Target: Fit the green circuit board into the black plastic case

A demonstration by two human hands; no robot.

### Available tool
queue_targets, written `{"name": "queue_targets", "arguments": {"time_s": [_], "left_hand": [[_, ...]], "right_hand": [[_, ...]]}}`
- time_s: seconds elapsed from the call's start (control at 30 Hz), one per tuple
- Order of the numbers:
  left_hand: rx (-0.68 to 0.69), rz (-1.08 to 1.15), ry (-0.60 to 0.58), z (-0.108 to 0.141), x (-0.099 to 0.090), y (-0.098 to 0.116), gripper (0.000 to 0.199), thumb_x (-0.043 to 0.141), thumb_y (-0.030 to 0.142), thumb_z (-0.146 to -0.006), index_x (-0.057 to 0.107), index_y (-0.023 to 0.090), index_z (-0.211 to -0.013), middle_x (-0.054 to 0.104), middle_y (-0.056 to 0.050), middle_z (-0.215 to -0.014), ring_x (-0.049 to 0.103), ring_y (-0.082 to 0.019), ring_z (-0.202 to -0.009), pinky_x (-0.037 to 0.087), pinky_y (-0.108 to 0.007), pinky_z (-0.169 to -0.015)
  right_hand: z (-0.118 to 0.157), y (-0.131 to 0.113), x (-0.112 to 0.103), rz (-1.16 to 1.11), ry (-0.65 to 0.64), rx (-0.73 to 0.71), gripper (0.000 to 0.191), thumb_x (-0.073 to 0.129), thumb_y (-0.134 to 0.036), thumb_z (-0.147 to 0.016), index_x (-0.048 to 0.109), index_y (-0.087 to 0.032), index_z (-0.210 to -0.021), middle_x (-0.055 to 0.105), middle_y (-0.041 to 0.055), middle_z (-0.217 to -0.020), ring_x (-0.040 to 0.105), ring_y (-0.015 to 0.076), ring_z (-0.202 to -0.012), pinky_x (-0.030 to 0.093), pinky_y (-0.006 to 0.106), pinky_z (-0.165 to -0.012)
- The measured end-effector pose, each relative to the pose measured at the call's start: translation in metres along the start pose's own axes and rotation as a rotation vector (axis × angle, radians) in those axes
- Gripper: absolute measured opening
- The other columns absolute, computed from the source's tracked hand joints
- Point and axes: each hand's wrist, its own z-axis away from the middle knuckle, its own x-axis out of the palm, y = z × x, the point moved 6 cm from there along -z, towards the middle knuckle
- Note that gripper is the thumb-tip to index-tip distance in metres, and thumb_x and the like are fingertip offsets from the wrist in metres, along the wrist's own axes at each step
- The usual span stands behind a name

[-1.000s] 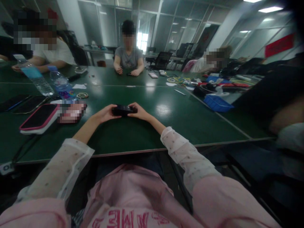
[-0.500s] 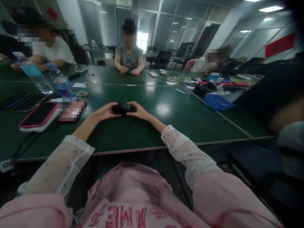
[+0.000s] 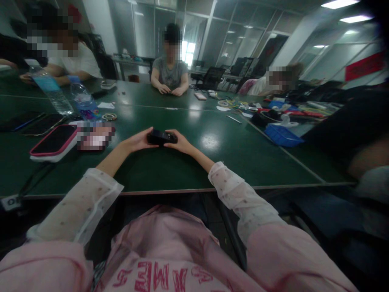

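Between my two hands is a small dark, box-like object (image 3: 158, 137), too dim for its kind to be made out. My left hand (image 3: 142, 140) grips its left end, fingers behind and thumb along the near side. The right end is held by my right hand (image 3: 179, 142), with thumb in front and fingers over the top. Both hands are closed on it, close to the green table (image 3: 170, 170). To the left of my left hand lies a pinkish item (image 3: 95, 138), partly blurred out, and a phone with a pink rim (image 3: 54, 140) on a white base.
Two plastic bottles, one with a pale blue label (image 3: 50, 87) and one bluish (image 3: 83, 101), stand left behind a tape roll (image 3: 109, 117). Right are a blue basket (image 3: 282, 134), a pen-like stick (image 3: 234, 119) and tangled cables. Another person (image 3: 170, 75) sits opposite; others sit left and right.
The whole view has shifted slightly, so the table's things appear a little further right. Both hands keep their hold on the dark object, with little visible change in its pose.
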Motion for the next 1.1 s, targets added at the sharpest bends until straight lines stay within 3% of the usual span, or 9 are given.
{"name": "queue_targets", "arguments": {"time_s": [0.23, 0.77, 0.97, 1.1], "left_hand": [[-0.009, -0.002, -0.006, -0.003, -0.003, -0.001, 0.032, 0.049, 0.043, -0.097, 0.061, 0.017, -0.112, 0.065, -0.015, -0.116, 0.064, -0.027, -0.104, 0.056, -0.045, -0.089], [0.006, 0.004, -0.036, -0.007, -0.005, -0.002, 0.038, 0.046, 0.048, -0.097, 0.061, 0.018, -0.113, 0.067, -0.013, -0.111, 0.064, -0.028, -0.105, 0.049, -0.047, -0.097], [-0.019, 0.01, -0.065, -0.006, -0.001, -0.002, 0.038, 0.041, 0.048, -0.099, 0.062, 0.017, -0.109, 0.067, -0.012, -0.11, 0.064, -0.026, -0.103, 0.049, -0.044, -0.096], [-0.012, 0.004, -0.051, -0.005, -0.002, -0.001, 0.037, 0.04, 0.046, -0.1, 0.061, 0.016, -0.098, 0.067, -0.011, -0.106, 0.064, -0.025, -0.102, 0.05, -0.045, -0.096]], "right_hand": [[-0.002, 0.001, 0.003, -0.003, 0.026, -0.007, 0.058, 0.075, -0.051, -0.074, 0.055, -0.022, -0.121, 0.063, 0.0082, -0.118, 0.061, 0.0268, -0.11, 0.046, 0.045, -0.099], [-0.004, 0.001, -0.008, -0.137, 0.082, 0.089, 0.059, 0.078, -0.05, -0.069, 0.056, -0.023, -0.117, 0.064, 0.0048, -0.106, 0.063, 0.0234, -0.098, 0.05, 0.044, -0.092], [-0.007, -0.003, -0.021, -0.302, 0.205, 0.134, 0.061, 0.079, -0.053, -0.067, 0.056, -0.025, -0.116, 0.065, 0.0052, -0.108, 0.063, 0.024, -0.101, 0.051, 0.043, -0.094], [-0.007, 0.009, -0.037, -0.208, 0.384, 0.154, 0.062, 0.077, -0.055, -0.068, 0.055, -0.024, -0.117, 0.065, 0.0062, -0.107, 0.063, 0.0249, -0.099, 0.051, 0.044, -0.093]]}}
